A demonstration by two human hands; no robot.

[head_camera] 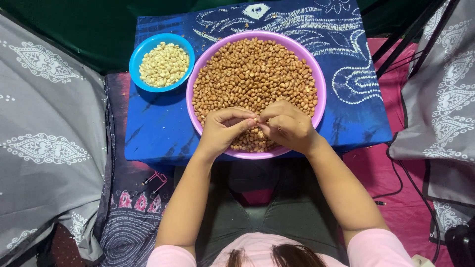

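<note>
i am working with both hands meeting over the lower edge of the large round pink plastic bowl (316,74) in the middle of the frame. my left hand (222,129) and my right hand (289,126) are pressed fingertip to fingertip, pinching together on what looks like one brown-skinned peanut (257,120), though the nut itself is mostly hidden between my fingers.

the pink bowl is heaped with brown-skinned peanuts (252,69), far too many to count. to the upper left of it, just beside its rim, the small round blue plastic bowl (136,54) is holding pale skinned peanuts (164,64), a much smaller heap, also past counting. both bowls are sitting on the tabletop under a blue patterned cloth (158,123).

counting what i can: two bowls, two hands, one cloth-covered tabletop, one black cable (398,183) trailing over the pink floor covering (396,207) at the lower right.

what could go wrong, as i judge it: the pink bowl is sitting close to the near edge of the tabletop, and my wrists are leaning over it, so a heavy push down on its rim could tip it toward my lap. the nut could also slip from my fingertips and drop back among the unskinned ones.
</note>
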